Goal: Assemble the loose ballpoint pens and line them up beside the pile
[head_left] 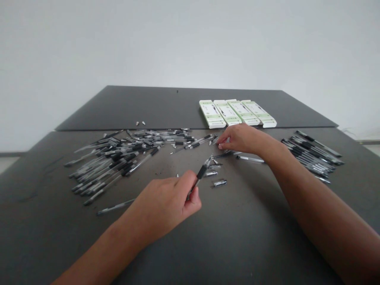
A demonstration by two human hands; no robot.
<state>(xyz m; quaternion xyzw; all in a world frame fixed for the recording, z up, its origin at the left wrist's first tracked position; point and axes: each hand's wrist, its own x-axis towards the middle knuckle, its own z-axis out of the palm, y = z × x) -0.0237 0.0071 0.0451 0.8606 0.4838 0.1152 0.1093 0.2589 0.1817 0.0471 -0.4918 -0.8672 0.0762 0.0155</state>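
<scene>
Hands [170, 197] among pens [202, 171], boxes [242, 111] beyond, contents hidden

Slim, clear-plastic, black-sleeved pen [202, 171]: one, held aslant in left grip [173, 196], tapered tip uppermost. Short, transparent plastic caps [220, 183]: several, lying flat, right of pen.

I am at what looks like a small workshop's handwork station, though a home or office room isn't ruled out. What shows it: a broad grey table [231, 225] before a bare white wall [190, 43] — and on it gel pens [111, 158] in bulk, loose clear caps [220, 183] and four printed cartons [227, 113].
</scene>
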